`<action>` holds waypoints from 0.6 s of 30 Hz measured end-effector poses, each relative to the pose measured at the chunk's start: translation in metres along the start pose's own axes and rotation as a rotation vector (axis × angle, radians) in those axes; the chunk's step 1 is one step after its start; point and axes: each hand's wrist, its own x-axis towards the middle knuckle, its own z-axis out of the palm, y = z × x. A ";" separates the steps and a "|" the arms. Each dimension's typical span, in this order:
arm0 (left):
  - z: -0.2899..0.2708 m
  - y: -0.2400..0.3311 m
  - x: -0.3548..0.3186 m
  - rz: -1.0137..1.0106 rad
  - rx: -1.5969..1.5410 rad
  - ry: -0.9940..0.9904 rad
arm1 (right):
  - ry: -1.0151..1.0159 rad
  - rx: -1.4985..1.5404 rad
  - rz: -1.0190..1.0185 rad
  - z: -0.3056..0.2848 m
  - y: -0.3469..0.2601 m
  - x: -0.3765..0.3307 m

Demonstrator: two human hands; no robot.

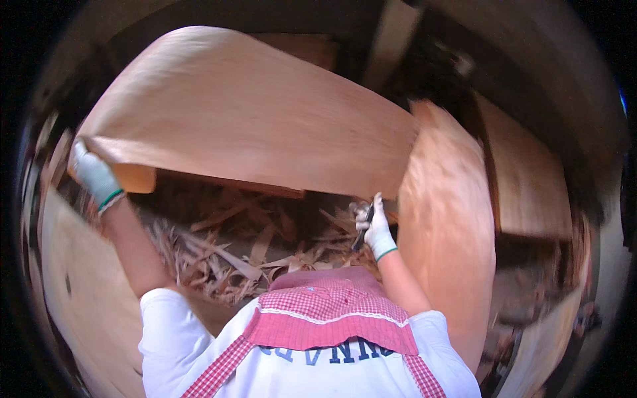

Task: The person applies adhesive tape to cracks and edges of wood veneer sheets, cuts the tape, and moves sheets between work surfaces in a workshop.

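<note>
Both hands gloved in white, raised and well apart. Left hand [95, 176] clamped on the left corner of a big, thin veneer sheet [245, 113], lifted and bowed overhead across the upper middle of the view. Right hand [375, 225] closed round a small dark tool [362, 232] at the sheet's lower right edge — whether touching the sheet, hard to tell through the blur. Below, between the arms, a heap of splintered wood scraps [225, 255]. More veneer at the right [448, 225] and lower left [83, 312]. At the bottom edge, a white shirt with a red checked apron [325, 312] — the wearer's own chest.
</note>
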 end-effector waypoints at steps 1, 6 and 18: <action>-0.029 0.006 0.000 0.029 0.067 0.043 | 0.071 -0.022 -0.115 0.037 0.011 0.024; -0.095 0.002 -0.018 0.283 0.070 0.320 | -0.043 -0.300 -0.163 0.145 0.015 0.069; -0.225 0.145 -0.204 0.176 0.574 0.954 | -0.392 -0.806 0.015 0.239 0.006 0.156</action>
